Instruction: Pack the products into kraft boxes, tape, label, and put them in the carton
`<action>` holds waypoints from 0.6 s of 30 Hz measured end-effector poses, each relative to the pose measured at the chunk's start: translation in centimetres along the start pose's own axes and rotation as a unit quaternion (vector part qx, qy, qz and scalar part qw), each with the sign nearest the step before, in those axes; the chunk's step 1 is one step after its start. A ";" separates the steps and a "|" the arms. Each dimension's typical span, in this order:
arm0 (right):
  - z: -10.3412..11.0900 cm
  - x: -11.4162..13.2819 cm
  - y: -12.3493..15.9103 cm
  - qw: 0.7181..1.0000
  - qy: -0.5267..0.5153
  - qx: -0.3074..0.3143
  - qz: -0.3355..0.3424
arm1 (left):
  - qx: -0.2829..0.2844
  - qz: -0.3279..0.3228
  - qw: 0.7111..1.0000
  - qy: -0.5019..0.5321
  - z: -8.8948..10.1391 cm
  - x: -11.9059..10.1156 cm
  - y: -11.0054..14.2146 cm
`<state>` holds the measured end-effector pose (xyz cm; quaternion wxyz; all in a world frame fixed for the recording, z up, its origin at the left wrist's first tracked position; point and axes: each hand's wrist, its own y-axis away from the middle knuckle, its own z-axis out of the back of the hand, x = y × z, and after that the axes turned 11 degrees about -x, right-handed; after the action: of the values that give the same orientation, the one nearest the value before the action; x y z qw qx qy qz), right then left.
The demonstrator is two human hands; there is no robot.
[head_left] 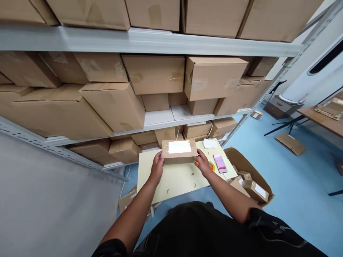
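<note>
A small brown cardboard box (179,159) with a white label (179,146) on its top is held between my two hands. My left hand (157,166) grips its left end, fingers closed round the side. At the right end, my right hand (203,162) is closed on the box too. A small orange thing (197,163) shows by the right thumb; its kind I cannot make out. Beneath the box is a pale yellow table (174,182). A roll of tape (211,166) lies beside my right wrist, and a phone (220,163) with a lit screen is just right of it.
White metal shelving (150,41) stacked with brown boxes (157,73) rises behind the table. A big open carton (248,162) of small parcels stands on the floor at right. White paper (210,143) lies at the table's back. A flattened carton (290,144) is on the blue floor.
</note>
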<state>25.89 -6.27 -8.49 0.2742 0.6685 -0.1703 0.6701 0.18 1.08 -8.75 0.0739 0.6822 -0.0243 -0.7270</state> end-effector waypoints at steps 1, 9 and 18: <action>0.6 0.1 -0.1 1.000 -0.006 -0.001 0.000 | 0.002 -0.005 1.000 -0.001 -0.6 -0.1 0.2; 8.8 0.5 -2.9 0.998 -0.056 -0.037 0.016 | 0.048 -0.029 0.998 -0.011 -9.1 -2.1 2.1; 24.7 0.4 -7.0 0.990 -0.065 -0.125 0.017 | 0.134 -0.037 0.990 -0.015 -25.5 -4.0 6.0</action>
<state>49.89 -15.34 -7.83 0.3324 0.6678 -0.2815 0.6036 26.27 -2.58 -5.71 -0.0450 0.6755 -0.0971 -0.7296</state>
